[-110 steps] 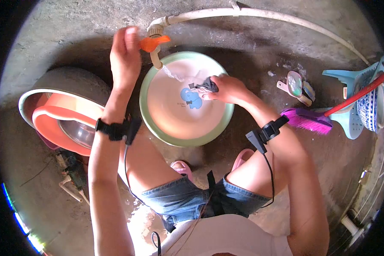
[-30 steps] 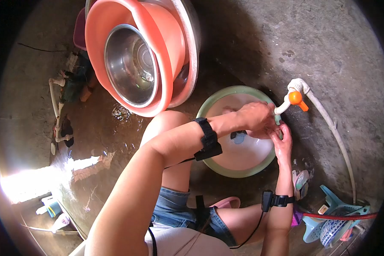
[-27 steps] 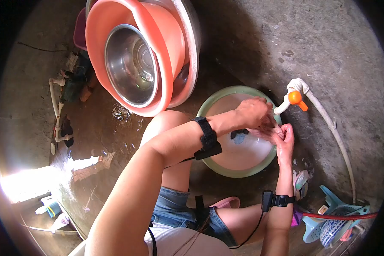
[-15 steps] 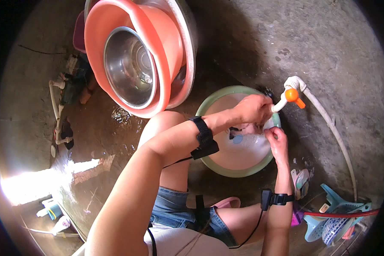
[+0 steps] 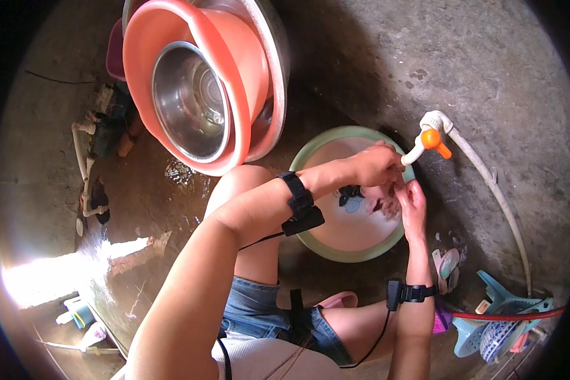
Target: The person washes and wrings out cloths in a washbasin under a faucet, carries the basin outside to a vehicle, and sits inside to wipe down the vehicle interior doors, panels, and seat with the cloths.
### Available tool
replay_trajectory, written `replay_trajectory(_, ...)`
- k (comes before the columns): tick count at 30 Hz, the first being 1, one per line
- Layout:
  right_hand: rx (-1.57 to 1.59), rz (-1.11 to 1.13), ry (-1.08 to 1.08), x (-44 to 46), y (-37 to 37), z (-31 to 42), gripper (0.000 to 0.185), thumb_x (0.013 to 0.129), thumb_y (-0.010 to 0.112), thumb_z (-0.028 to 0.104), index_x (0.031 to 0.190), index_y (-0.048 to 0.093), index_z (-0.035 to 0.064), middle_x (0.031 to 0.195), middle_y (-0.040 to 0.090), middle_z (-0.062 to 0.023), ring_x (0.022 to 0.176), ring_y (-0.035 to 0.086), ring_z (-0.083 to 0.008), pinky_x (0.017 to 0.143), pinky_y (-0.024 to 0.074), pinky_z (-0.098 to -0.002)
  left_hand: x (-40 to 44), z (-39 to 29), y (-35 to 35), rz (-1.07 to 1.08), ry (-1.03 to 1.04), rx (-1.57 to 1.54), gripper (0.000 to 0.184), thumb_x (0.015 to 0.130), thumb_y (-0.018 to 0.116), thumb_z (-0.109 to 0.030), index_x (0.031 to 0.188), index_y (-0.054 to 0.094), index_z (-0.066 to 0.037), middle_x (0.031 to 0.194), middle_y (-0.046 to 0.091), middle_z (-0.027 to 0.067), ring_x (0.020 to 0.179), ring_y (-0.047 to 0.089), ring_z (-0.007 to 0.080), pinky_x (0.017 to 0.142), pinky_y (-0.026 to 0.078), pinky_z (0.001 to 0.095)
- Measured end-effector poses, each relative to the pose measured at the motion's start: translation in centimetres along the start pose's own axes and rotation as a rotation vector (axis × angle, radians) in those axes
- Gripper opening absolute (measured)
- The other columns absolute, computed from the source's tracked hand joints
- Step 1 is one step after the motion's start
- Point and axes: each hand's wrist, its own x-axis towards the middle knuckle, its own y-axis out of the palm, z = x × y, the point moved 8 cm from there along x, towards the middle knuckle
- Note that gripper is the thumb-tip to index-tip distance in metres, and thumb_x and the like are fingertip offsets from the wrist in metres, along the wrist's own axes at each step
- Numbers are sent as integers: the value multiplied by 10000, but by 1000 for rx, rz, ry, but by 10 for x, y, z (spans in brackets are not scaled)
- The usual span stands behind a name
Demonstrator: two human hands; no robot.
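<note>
At the bottom of the frame, nearest, are a white ribbed top (image 5: 272,361) and blue denim shorts (image 5: 253,310), with a smooth pink slipper (image 5: 340,300) beyond. Just right of centre, both hands meet over a round plastic basin (image 5: 354,258) with a pale green rim and blue print inside. The left hand (image 5: 377,166) is bent over by the spout, its fingers curled and their tips hidden; the right hand (image 5: 413,206) has bent fingers drawn close to a soft, crumpled, pinkish-brown piece (image 5: 389,206). Whether either pair of fingertips pinches it, I cannot tell. That piece hangs inside the basin's rim and looks wet. It is not laid aside, so the handling seems partway through; how much is left does not show. Farther off, a curved white tap (image 5: 413,153) with a glossy orange handle (image 5: 432,139) joins a pale pipe (image 5: 481,161) along rough, stained concrete. At upper left, a shiny, ringed steel bowl (image 5: 190,101) sits tilted in a smooth, coral-coloured basin (image 5: 247,69).
</note>
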Motion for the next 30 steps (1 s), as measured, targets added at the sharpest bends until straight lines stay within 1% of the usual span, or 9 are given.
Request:
replay_trajectory(2,8,-20,-41,-3,2,20,239,877,579,122,736,397,62,711,325,45,658,305,-55,580,297,-215,-4,-8,-1,-27,95,378,169,756,593,-105,909,619,-39,822,619,187,824,586,361,733,456,434)
replay_trajectory(6,-18,-84,-84,-4,0,26,170,884,561,112,794,427,58,725,365,38,687,352,-53,602,330,-217,-3,-5,-5,-61,-37,342,163,772,588,-140,904,610,-47,828,610,191,857,566,381,766,440,453)
replay_trajectory(10,-78,-116,-47,-4,-7,16,195,835,615,143,944,509,21,841,560,-64,754,519,-113,702,437,-276,-2,0,-9,-96,-217,139,183,810,549,-169,944,585,-50,859,609,201,859,568,389,746,443,458)
replay_trajectory(12,-615,15,-9,-4,-5,10,227,798,624,126,951,516,-3,791,570,-109,720,534,-143,686,448,-301,-4,3,-9,-71,-300,104,191,822,536,-174,966,577,-55,867,610,202,859,572,388,740,446,459)
replay_trajectory(14,-716,42,-169,-5,1,24,239,783,636,133,937,527,-13,721,554,-121,677,533,-161,664,445,-308,-5,9,-10,-55,-368,153,212,845,518,-204,999,561,-66,856,614,203,854,581,384,732,455,455)
replay_trajectory(17,-332,41,53,-1,-8,6,217,819,636,151,943,546,-3,797,579,-71,741,515,-102,679,433,-264,-8,5,-19,-71,-403,264,221,836,543,-207,1004,552,-64,881,615,196,874,582,376,746,454,449)
replay_trajectory(22,252,-53,-23,-4,-9,36,213,912,546,159,1059,563,6,978,572,-8,879,491,-65,808,393,-224,-10,4,-20,-65,-359,238,222,814,574,-179,1000,552,-59,937,611,182,904,581,367,760,452,443)
replay_trajectory(28,439,-128,56,-5,-15,26,221,912,547,189,1043,571,12,965,573,-5,891,488,-64,814,395,-230,-6,19,-40,-137,-421,336,170,816,546,-129,959,588,-48,923,622,176,896,588,366,749,465,421)
replay_trajectory(30,325,-40,84,-5,-14,15,197,903,562,181,1008,570,14,955,572,-6,882,489,-63,806,400,-229,-7,22,-49,-223,-464,156,181,824,529,-133,965,591,-40,929,626,181,896,591,363,751,469,408)
